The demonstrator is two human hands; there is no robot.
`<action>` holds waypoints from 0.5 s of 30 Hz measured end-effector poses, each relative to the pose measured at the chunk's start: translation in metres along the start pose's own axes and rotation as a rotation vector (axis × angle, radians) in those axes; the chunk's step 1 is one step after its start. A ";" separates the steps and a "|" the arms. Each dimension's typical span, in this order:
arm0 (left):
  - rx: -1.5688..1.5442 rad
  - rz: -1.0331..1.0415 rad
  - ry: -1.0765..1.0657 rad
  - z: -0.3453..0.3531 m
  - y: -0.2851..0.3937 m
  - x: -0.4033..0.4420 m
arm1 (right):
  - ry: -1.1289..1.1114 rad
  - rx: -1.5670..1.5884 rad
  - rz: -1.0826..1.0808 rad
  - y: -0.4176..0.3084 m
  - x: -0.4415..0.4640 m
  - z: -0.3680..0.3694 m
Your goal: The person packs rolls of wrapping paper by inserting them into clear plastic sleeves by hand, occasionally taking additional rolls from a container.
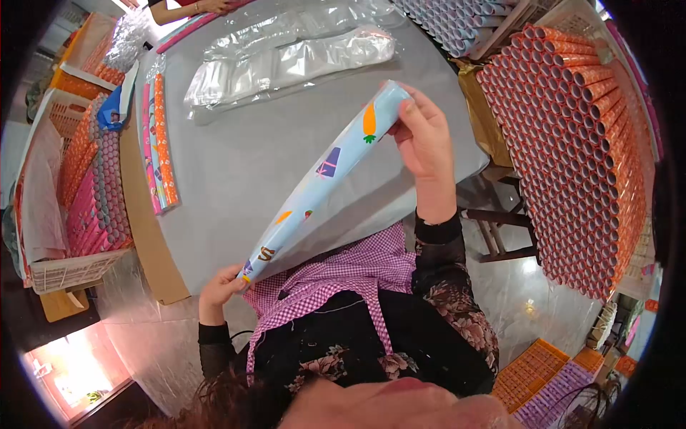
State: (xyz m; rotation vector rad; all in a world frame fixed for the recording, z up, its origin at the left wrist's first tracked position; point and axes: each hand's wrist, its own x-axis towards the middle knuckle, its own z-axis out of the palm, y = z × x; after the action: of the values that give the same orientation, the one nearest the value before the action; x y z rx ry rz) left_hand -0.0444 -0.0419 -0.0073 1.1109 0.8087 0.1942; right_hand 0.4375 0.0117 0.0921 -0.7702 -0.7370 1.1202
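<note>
A light blue roll of wrapping paper, printed with carrots and other small pictures, slants across the front of the grey table. My left hand grips its lower, nearer end. Around the upper, farther end, the fingers and thumb of my right hand are closed. Beyond the roll lies a stack of clear plastic bags. A group of pink, blue and orange rolls rests along the table's left edge.
Orange patterned rolls are piled at the right, light blue rolls at the back right. A white crate of rolls stands left. Another person's hand touches a pink roll at the far edge. A dark stool stands right.
</note>
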 end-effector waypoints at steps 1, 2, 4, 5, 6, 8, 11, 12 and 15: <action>0.052 -0.036 0.048 0.000 0.004 -0.004 | -0.073 -0.013 0.016 -0.001 0.000 0.000; 0.103 -0.073 0.098 0.000 0.009 -0.008 | -0.082 -0.005 0.015 -0.003 -0.001 0.003; 0.154 -0.086 0.134 -0.009 0.021 -0.014 | -0.122 -0.079 0.021 -0.013 -0.002 0.013; 0.203 -0.102 0.158 -0.013 0.029 -0.015 | -0.133 -0.068 0.013 -0.016 -0.003 0.018; 0.244 0.003 0.207 -0.011 0.038 -0.013 | -0.149 -0.073 -0.027 -0.020 -0.005 0.024; 0.345 -0.025 0.237 -0.035 0.043 -0.013 | -0.169 -0.065 -0.078 -0.028 -0.009 0.035; 0.449 0.004 0.296 -0.050 0.062 -0.007 | -0.219 -0.128 -0.132 -0.039 -0.016 0.047; 0.442 0.016 0.310 -0.060 0.061 -0.002 | -0.238 -0.135 -0.143 -0.041 -0.018 0.052; 0.421 0.011 0.327 -0.072 0.075 0.013 | -0.277 -0.128 -0.179 -0.049 -0.023 0.059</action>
State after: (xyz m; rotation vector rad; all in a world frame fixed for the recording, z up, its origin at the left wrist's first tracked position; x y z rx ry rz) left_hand -0.0646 0.0517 0.0363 1.5025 1.1698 0.2244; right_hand 0.4067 -0.0131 0.1614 -0.6479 -1.0981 1.0338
